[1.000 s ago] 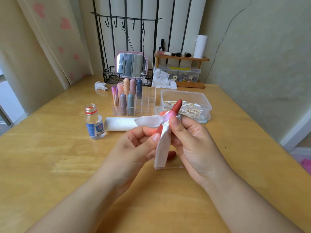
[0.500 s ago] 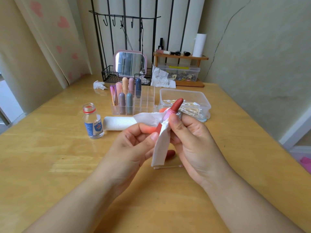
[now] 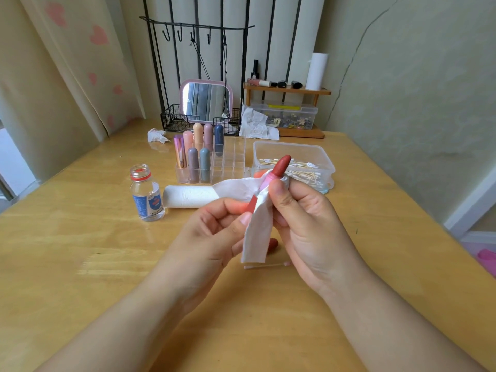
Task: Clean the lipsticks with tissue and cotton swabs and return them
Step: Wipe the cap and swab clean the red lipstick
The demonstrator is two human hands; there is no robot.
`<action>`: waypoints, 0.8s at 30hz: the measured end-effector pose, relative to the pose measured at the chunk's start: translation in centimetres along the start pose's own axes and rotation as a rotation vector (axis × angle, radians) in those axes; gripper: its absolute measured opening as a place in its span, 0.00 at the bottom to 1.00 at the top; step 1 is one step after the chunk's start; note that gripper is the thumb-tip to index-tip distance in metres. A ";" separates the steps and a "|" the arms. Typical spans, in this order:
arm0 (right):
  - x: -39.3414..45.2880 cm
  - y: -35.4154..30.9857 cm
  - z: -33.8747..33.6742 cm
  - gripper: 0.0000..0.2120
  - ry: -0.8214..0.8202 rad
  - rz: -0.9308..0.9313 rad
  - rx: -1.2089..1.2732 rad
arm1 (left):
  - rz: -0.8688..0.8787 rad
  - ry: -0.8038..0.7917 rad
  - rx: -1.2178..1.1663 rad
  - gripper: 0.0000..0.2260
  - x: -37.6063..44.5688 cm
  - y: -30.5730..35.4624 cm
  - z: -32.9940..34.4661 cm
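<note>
An uncapped lipstick with a dark red bullet and pink collar points up and away above the table's middle. My left hand grips its red base from below. My right hand pinches a white tissue round the tube just under the collar, thumb on top; the tissue hangs down between both hands. A clear organizer behind holds several capped lipsticks in its left cells. A clear box of cotton swabs sits at its right.
A tissue roll lies behind my hands, with a small open glass bottle to its left. A crumpled tissue, pink mirror on a wire rack and a wooden shelf line the back. A red cap lies under the tissue.
Both hands hold the same grips on lipstick and tissue. The lipstick has barely shifted; only the view has moved slightly.
</note>
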State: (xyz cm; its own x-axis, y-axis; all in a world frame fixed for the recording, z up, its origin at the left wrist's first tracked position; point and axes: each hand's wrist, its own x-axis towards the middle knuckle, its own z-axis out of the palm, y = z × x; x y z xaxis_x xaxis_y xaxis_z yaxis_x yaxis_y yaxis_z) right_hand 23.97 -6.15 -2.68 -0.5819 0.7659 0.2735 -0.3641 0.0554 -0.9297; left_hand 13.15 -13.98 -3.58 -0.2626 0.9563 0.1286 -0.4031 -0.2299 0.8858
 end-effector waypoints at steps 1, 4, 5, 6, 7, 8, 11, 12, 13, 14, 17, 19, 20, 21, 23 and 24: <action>0.0 0.1 0.0 0.10 -0.001 -0.005 -0.003 | 0.025 0.021 0.021 0.06 0.1 0.0 0.0; 0.1 0.2 0.0 0.10 0.010 -0.014 -0.009 | 0.115 0.072 0.107 0.10 0.5 -0.3 -0.5; 0.1 0.3 0.0 0.09 0.012 -0.017 -0.010 | 0.121 0.081 0.115 0.10 0.5 -0.4 -0.6; 0.1 0.2 0.0 0.10 0.010 -0.022 -0.011 | 0.117 0.070 0.116 0.09 0.5 -0.4 -0.6; 0.1 0.2 0.0 0.11 0.002 -0.029 -0.015 | 0.090 0.047 0.102 0.07 0.4 -0.3 -0.6; 0.1 0.1 -0.1 0.12 -0.005 -0.032 -0.017 | 0.055 0.010 0.076 0.07 0.3 -0.4 -0.7; 0.1 0.1 -0.2 0.09 -0.009 -0.025 -0.012 | -0.057 -0.062 -0.001 0.13 0.0 -0.1 -0.5; 0.1 0.1 -0.2 0.09 -0.003 -0.024 -0.017 | -0.048 -0.054 0.020 0.13 0.0 -0.2 -0.4; 0.1 0.1 -0.2 0.09 0.003 -0.027 -0.024 | -0.031 -0.035 0.035 0.11 0.0 -0.2 -0.3; 0.1 0.1 -0.2 0.09 0.010 -0.031 -0.028 | 0.002 -0.011 0.050 0.06 0.1 -0.2 -0.4; 0.2 0.1 -0.2 0.09 0.020 -0.040 -0.024 | 0.099 0.055 0.107 0.07 0.4 -0.1 -0.4; 0.2 0.2 -0.2 0.09 0.017 -0.039 -0.017 | 0.133 0.069 0.124 0.10 0.4 -0.1 -0.4; 0.2 0.1 -0.2 0.08 0.014 -0.039 -0.016 | 0.135 0.061 0.126 0.10 0.4 -0.2 -0.5; 0.2 0.1 -0.2 0.07 0.011 -0.038 -0.014 | 0.113 0.053 0.118 0.10 0.3 -0.1 -0.3; 0.1 -0.1 -0.1 0.08 0.004 -0.033 0.002 | 0.035 0.007 0.071 0.07 0.1 -0.1 -0.5; 0.1 -0.2 -0.1 0.08 -0.003 -0.029 0.009 | 0.000 -0.018 0.046 0.09 0.1 -0.2 -0.7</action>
State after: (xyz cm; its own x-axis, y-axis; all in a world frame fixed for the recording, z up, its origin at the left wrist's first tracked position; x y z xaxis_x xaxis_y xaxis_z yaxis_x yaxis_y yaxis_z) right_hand 24.06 -6.05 -2.47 -0.5735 0.7619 0.3009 -0.3874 0.0714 -0.9192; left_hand 12.58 -13.93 -4.06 -0.2464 0.9596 0.1361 -0.3620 -0.2214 0.9055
